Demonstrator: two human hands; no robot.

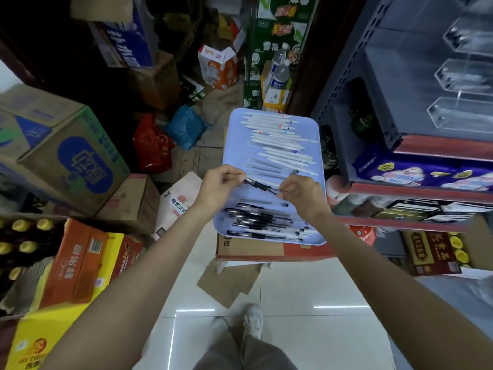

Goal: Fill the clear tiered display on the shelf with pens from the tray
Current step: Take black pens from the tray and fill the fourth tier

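Observation:
A pale blue tray (237, 134) sits on a cardboard box in front of me. Several white pens (277, 140) lie across its far half and several black-grip pens (264, 222) across its near end. Over the tray's middle, my left hand (216, 188) and my right hand (301, 190) hold one black-grip pen (260, 185) between them, each pinching one end. The clear tiered display (464, 81) stands on the grey shelf at the upper right, and its visible tiers hold no pens.
The metal shelf unit (394, 134) on the right carries packaged goods on its lower levels. Stacked cartons (61, 156) and a yellow and orange box (80, 263) crowd the left. Bags and boxes cover the floor behind the tray. White floor tiles (306, 303) lie at my feet.

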